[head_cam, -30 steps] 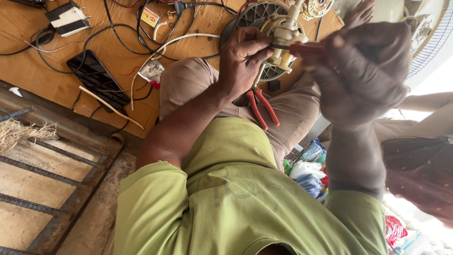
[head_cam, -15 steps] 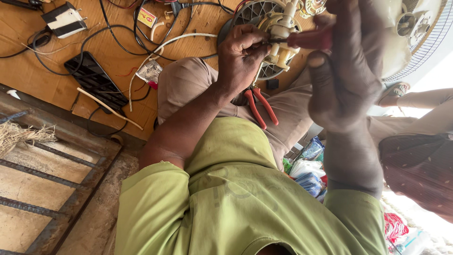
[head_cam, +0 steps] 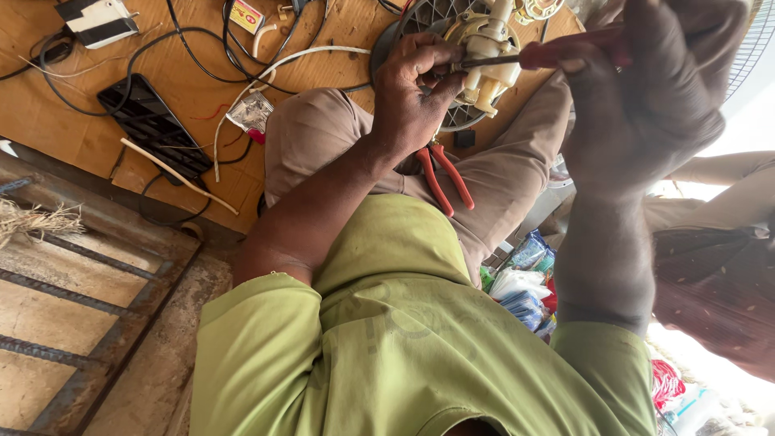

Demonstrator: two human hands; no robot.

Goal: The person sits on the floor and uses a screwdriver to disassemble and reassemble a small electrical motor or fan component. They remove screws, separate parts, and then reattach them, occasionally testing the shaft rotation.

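shirt (head_cam: 404, 339): light green, plain
trousers (head_cam: 323, 137): light brown, plain
screwdriver (head_cam: 557, 55): dark red handle, dark metal stem
fan motor (head_cam: 488, 52): cream white
fan grille (head_cam: 420, 20): grey, with a pattern of thin bars
pliers (head_cam: 444, 173): red handles
board (head_cam: 97, 145): orange-brown wood
cables (head_cam: 145, 44): black ones and a white one
flat grid piece (head_cam: 153, 125): black, with rows of small slots
small box (head_cam: 101, 20): white on top, black at the side
little packet (head_cam: 246, 14): yellow and red
stick (head_cam: 178, 176): pale cream
metal bars (head_cam: 73, 299): dark grey over sandy ground
cloth at the right (head_cam: 718, 299): dark brown with small pale dots
bags (head_cam: 525, 282): blue, white and red
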